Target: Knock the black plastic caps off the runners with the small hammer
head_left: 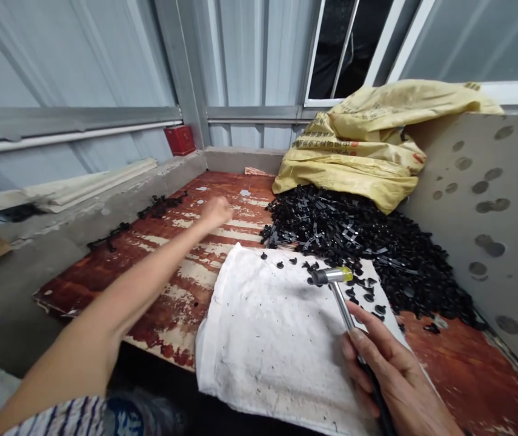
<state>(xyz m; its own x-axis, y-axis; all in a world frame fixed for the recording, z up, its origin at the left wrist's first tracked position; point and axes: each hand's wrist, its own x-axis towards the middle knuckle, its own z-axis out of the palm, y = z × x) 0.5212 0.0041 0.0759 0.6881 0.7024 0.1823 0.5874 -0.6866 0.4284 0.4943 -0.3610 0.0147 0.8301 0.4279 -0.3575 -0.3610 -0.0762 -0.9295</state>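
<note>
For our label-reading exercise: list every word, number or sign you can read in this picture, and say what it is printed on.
On the yellow sack: dark printed lines and a red mark, too blurred to read.
On the red box: nothing legible.
On the hammer: no marking shows.

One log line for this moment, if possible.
left hand: closed, above board | right hand: holds hammer over white cloth | black parts: piled beside cloth

Corrugated metal wall (81, 54), dark window (331, 48)
</note>
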